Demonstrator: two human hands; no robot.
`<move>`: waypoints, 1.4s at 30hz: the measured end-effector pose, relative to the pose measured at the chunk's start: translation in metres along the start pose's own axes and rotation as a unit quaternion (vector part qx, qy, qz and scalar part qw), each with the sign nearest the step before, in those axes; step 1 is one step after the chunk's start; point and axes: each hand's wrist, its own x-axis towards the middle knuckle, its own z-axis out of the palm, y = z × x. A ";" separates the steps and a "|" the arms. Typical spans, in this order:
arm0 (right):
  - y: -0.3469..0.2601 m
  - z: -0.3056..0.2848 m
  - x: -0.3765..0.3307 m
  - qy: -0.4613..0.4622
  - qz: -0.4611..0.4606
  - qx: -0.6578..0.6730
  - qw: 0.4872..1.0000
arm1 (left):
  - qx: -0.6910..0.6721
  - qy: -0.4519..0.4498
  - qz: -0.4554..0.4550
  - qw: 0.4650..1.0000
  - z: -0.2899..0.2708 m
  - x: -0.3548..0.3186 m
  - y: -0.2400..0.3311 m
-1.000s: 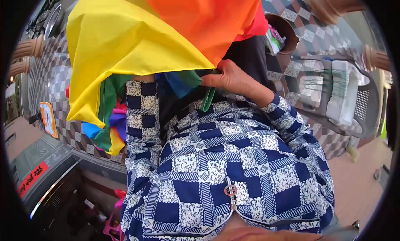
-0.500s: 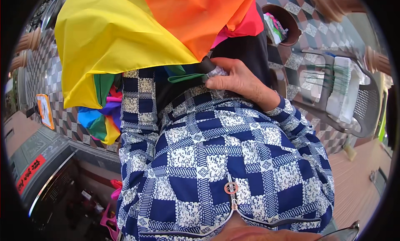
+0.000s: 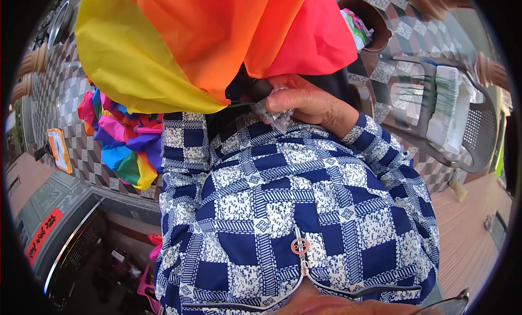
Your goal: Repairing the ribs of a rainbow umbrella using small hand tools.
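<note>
A large cloth with yellow, orange and red-pink panels (image 3: pixel 204 37) hangs over my lap and spreads across the upper middle. My left forearm runs up beneath its yellow edge, and the cloth hides the left hand. My right hand (image 3: pixel 310 104) is closed, thumb against fingers, on a crumpled piece of clear plastic wrap (image 3: pixel 278 118) in front of my belly. A thin dark green strip (image 3: pixel 240 104) runs from the cloth's lower corner toward this hand. The space just under the cloth is in deep shadow.
Multicoloured cloths (image 3: pixel 128 141) lie heaped at my left. On the right, a grey plastic chair (image 3: pixel 478 133) holds a white foam block (image 3: pixel 447 108) with thin green wires. A brown bucket (image 3: pixel 380 29) with packaging stands at the far right on the tiled floor.
The cloth has shifted: its yellow panel swung up and left, and more orange and red-pink shows over my right hand. More of the heap at left is uncovered. My right hand stays nearly in place.
</note>
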 end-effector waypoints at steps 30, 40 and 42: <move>-0.027 0.008 -0.005 0.073 -0.183 -0.295 0.935 | 0.112 0.116 0.257 0.953 0.077 -0.050 0.047; -0.011 -0.002 -0.011 0.082 -0.097 -0.206 0.970 | 0.160 0.099 0.340 0.921 0.028 -0.129 0.015; -0.007 0.000 -0.006 0.089 -0.100 -0.245 0.960 | 0.168 0.085 0.355 0.916 0.011 -0.146 0.010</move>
